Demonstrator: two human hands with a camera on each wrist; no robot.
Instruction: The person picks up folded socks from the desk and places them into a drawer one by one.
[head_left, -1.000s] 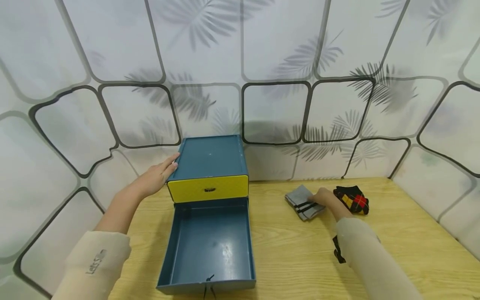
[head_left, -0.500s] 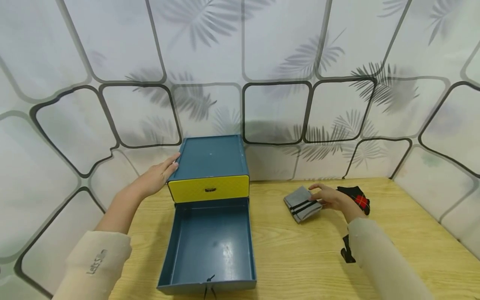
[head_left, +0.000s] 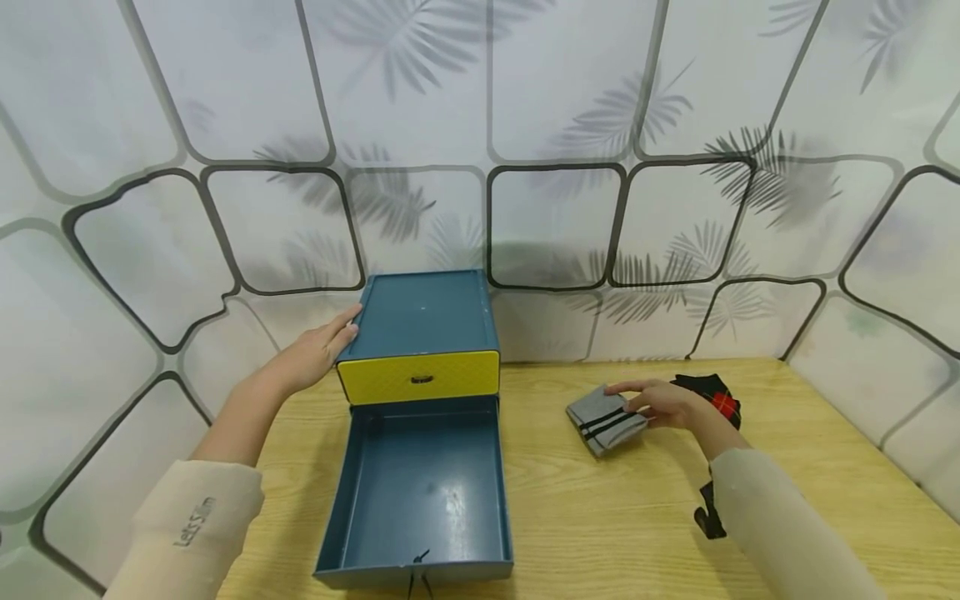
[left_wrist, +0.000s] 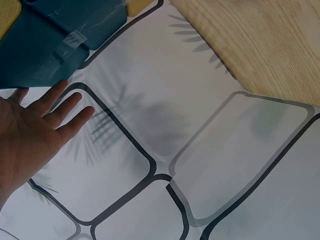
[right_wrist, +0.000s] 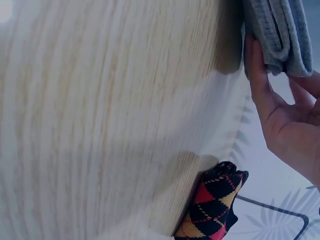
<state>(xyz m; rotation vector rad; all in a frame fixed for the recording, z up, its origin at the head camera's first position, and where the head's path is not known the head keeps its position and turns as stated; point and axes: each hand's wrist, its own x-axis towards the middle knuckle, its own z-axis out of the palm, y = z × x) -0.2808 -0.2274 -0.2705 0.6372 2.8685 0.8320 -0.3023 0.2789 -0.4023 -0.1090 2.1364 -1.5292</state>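
My right hand [head_left: 667, 404] pinches the near right edge of a folded grey sock [head_left: 603, 417] with two black stripes. In the right wrist view, the thumb lies along one side of the folded sock [right_wrist: 280, 35] and the fingers go behind it. It looks raised off the table there. A black argyle sock [head_left: 712, 392] with red and yellow diamonds lies behind my right wrist, partly hidden. My left hand [head_left: 311, 354] has its fingers extended against the left side of a blue drawer box [head_left: 423, 312]; in the left wrist view those fingers are spread.
The box's upper drawer has a yellow front [head_left: 397, 383] and is pushed in. Its lower blue drawer [head_left: 427, 483] is pulled out toward me. A black strap-like piece [head_left: 708, 512] shows beside my right sleeve. Patterned sheeting [head_left: 555, 225] rises behind the wooden table [head_left: 570, 517].
My right hand has moved slightly toward me, its grip on the grey sock has shifted, and the sock has come slightly nearer. The left hand stays at the box.
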